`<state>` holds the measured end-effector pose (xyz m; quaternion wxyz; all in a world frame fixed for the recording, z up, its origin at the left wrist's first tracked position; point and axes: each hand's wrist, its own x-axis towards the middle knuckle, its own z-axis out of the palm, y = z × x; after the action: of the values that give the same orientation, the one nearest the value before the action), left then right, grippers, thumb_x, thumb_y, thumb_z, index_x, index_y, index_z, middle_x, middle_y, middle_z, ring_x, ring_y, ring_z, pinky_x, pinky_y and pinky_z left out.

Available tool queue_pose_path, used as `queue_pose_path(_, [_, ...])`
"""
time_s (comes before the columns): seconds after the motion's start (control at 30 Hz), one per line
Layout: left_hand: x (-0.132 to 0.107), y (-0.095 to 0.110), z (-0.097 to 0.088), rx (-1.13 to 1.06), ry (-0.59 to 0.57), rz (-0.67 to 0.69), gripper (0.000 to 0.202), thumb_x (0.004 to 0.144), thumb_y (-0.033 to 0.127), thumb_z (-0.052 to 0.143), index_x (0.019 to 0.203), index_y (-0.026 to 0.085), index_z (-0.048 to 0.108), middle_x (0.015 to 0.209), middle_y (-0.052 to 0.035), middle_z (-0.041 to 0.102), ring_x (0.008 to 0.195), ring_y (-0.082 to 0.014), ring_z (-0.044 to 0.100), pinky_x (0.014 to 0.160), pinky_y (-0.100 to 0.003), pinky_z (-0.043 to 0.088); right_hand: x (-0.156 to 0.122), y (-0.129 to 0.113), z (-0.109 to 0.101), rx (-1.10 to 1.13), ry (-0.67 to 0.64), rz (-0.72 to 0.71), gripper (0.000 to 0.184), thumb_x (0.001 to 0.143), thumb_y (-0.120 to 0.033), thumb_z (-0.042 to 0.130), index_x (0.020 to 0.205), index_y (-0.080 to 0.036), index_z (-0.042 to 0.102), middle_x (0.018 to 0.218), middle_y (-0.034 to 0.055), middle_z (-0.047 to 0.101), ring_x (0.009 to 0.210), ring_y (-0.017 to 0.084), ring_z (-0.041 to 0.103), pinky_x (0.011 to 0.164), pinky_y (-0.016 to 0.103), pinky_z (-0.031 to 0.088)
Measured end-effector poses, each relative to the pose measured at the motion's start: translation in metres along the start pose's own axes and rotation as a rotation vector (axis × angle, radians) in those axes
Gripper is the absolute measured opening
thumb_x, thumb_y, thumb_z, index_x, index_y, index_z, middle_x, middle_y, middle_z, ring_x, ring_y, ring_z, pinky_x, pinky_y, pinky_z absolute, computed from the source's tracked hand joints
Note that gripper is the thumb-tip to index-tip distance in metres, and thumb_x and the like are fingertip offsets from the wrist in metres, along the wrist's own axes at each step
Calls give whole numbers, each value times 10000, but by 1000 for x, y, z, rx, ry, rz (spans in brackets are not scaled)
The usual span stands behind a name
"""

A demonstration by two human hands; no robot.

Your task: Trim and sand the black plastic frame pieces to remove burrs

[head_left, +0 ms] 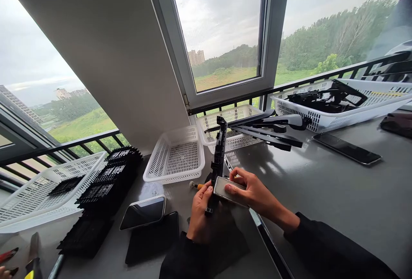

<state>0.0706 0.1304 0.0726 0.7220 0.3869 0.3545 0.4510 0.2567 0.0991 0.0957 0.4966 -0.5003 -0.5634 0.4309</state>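
My left hand (200, 216) is closed around the lower part of a long, narrow black plastic part (220, 146), which stands nearly upright. In my right hand (249, 189) is a pale rectangular block (230, 189) with rounded corners, gripped between thumb and fingers. The block's left end meets or overlaps the black part near my left fingertips; contact itself is hard to make out. Just behind my left hand lies a tool with an orange handle (199, 186), partly hidden. A long strip with a shiny edge (268, 240) lies below my right wrist.
White baskets (151, 171) line the window side; the right one holds black parts (328, 98). Long black pieces (273, 135) jut from the middle basket. Stacked black trays (99, 189), phones (143, 213) (349, 148), a black slab (152, 238) and a knife (34, 253) lie about.
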Motion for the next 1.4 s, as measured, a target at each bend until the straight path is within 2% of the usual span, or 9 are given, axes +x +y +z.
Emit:
queue_pose_path(0.27, [2,-1,0,-12,3,-9,505,755,499,898,1099,145,793,728,-1,699,598,-109,543,579,-218,428,2,0,-5,105,-94,97,493,781,-598,810,854,-227,493,767,-15,677,593,118,508,518,215,374])
queue_pose_path(0.57, [0,5,-1,204,-5,80,568,810,591,814,1150,137,783,824,-41,755,660,-141,595,642,-245,467,-6,6,14,117,-239,2,358,797,-434,805,851,-234,513,818,-26,622,748,162,571,657,249,453])
queue_pose_path(0.73, [1,0,-1,195,-28,55,607,810,611,808,1198,147,758,782,-14,716,617,-138,581,612,-255,476,-6,2,4,5,5,-47,197,876,-380,701,878,-227,577,820,-7,636,724,175,587,648,277,478])
queue_pose_path(0.83, [1,-2,0,195,-27,72,572,813,602,811,1169,157,770,794,-14,716,646,-146,599,627,-257,490,-9,-1,5,-103,70,-203,99,883,-290,683,953,-235,640,999,39,692,882,214,661,792,326,544])
queue_pose_path(0.93, [2,-1,1,194,-3,145,474,804,572,828,1057,171,803,979,-66,769,905,-218,681,819,-292,545,-16,0,18,-239,-58,-395,268,808,-171,708,1060,-263,697,1258,71,692,1178,273,650,1079,432,491])
queue_pose_path(1.0, [2,1,0,160,38,124,489,759,592,854,1012,179,794,947,-65,767,872,-223,683,787,-304,556,-21,3,28,-329,-143,-456,451,737,-114,715,1155,-280,699,1402,78,644,1297,302,602,1171,486,428])
queue_pose_path(1.13, [2,2,1,62,112,40,615,646,623,919,1016,173,721,702,26,656,567,-124,554,541,-241,465,-25,9,38,-380,-214,-492,652,686,-44,654,1298,-268,636,1537,99,549,1383,292,554,1165,435,465])
queue_pose_path(1.27, [-1,2,4,35,40,24,553,735,567,884,1052,163,678,609,72,575,480,-76,468,471,-195,384,-22,10,33,-398,-198,-518,780,715,-43,652,1444,-285,519,1584,110,493,1449,287,503,1197,439,441])
queue_pose_path(1.4, [-2,5,6,85,10,24,581,785,584,835,1141,150,686,613,63,582,467,-80,472,457,-198,376,-19,8,25,-406,-108,-516,561,741,-51,654,1251,-264,559,1465,108,549,1337,273,580,1098,417,507])
